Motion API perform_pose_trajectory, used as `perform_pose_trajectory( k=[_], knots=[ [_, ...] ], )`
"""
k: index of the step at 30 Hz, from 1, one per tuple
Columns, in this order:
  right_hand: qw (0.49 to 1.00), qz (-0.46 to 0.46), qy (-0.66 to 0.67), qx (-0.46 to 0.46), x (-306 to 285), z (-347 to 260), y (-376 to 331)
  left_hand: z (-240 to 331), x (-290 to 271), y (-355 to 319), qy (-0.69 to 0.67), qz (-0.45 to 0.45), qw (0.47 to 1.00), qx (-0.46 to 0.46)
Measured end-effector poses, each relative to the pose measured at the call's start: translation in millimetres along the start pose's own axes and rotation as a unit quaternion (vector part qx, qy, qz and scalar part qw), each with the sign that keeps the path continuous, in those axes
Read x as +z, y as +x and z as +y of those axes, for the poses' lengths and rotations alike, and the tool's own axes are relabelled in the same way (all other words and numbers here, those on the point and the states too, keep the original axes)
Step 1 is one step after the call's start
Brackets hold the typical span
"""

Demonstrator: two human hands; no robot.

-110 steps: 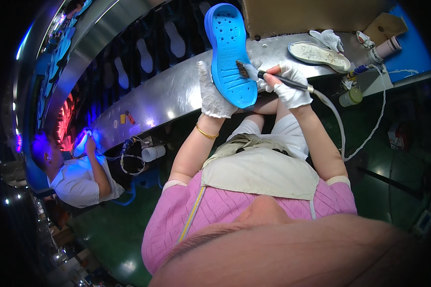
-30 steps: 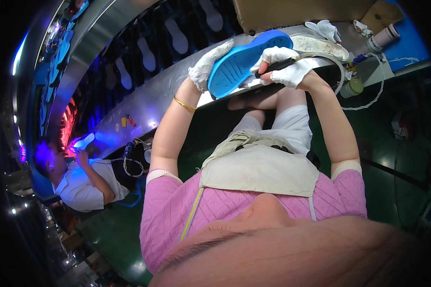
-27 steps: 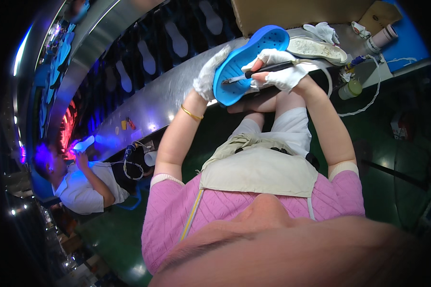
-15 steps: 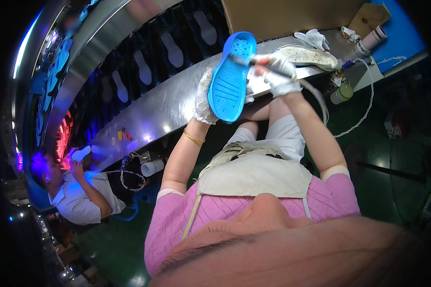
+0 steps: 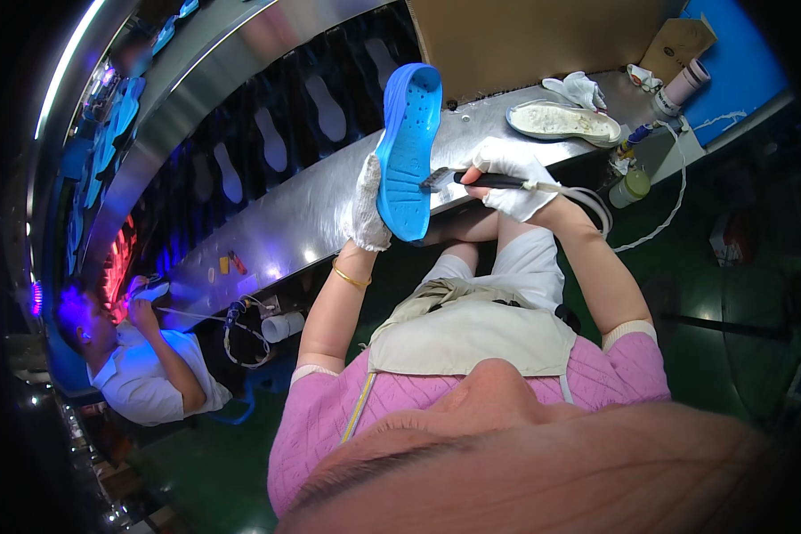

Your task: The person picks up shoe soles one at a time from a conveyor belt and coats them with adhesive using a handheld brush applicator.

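A bright blue shoe sole (image 5: 407, 160) is held up, tilted, above the edge of a metal bench. My left hand (image 5: 368, 209), in a white knit glove, grips it along its left side near the lower end. My right hand (image 5: 511, 175), gloved in white with bare fingertips showing, is closed round the black handle of a brush (image 5: 486, 181). The bristles touch the sole's right edge at its lower half. A thin pale hose or cord trails from the handle's end past my right wrist.
Behind the metal bench (image 5: 320, 214), a dark conveyor carries several pale soles (image 5: 324, 107). An off-white sole (image 5: 564, 123), a crumpled white glove (image 5: 577, 90) and a pink roll (image 5: 683, 86) lie at the right. A co-worker (image 5: 151, 356) sits at the left. A cardboard sheet (image 5: 534, 44) stands behind.
My left hand has moved the sole slightly left and turned it more edge-on. The brush has shifted from the sole's upper part down to its lower right edge.
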State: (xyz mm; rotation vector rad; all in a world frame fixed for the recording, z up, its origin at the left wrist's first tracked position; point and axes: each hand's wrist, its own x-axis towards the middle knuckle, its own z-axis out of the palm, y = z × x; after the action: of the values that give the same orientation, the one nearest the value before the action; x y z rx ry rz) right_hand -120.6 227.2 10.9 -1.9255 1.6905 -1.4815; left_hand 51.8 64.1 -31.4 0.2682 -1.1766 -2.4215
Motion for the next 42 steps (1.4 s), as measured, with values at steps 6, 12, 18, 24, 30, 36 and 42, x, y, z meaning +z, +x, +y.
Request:
perform_pose_trajectory(
  k=[6,12,18,24,30,36,42],
  knots=[
    [0.986,0.152,0.067,0.005,-19.8,13.4,26.5,1.0,4.1,-12.3,0.078,-0.028,0.997,-0.006],
    [1.000,-0.004,-0.009,-0.024,-19.0,-1.5,11.9,9.7,2.4,-11.8,0.052,-0.006,0.998,0.028],
    [0.989,0.066,0.011,-0.132,3.8,-19.4,31.0,13.3,3.4,-3.8,-0.100,-0.013,0.995,-0.005],
    [0.994,-0.100,0.036,-0.001,7.0,-36.2,17.5,27.3,-10.8,-2.8,-0.067,0.027,0.997,-0.001],
    [0.989,-0.120,-0.011,0.080,21.9,-30.1,22.7,34.1,-5.7,-1.1,-0.047,0.029,0.997,0.045],
    [0.970,0.086,0.222,0.055,-1.8,-19.9,19.4,109.4,-6.0,-6.9,-0.060,-0.086,0.984,0.142],
    [0.940,0.126,0.303,0.098,4.0,-16.6,13.7,262.7,-16.6,48.8,-0.079,-0.173,0.965,0.181]
  ],
)
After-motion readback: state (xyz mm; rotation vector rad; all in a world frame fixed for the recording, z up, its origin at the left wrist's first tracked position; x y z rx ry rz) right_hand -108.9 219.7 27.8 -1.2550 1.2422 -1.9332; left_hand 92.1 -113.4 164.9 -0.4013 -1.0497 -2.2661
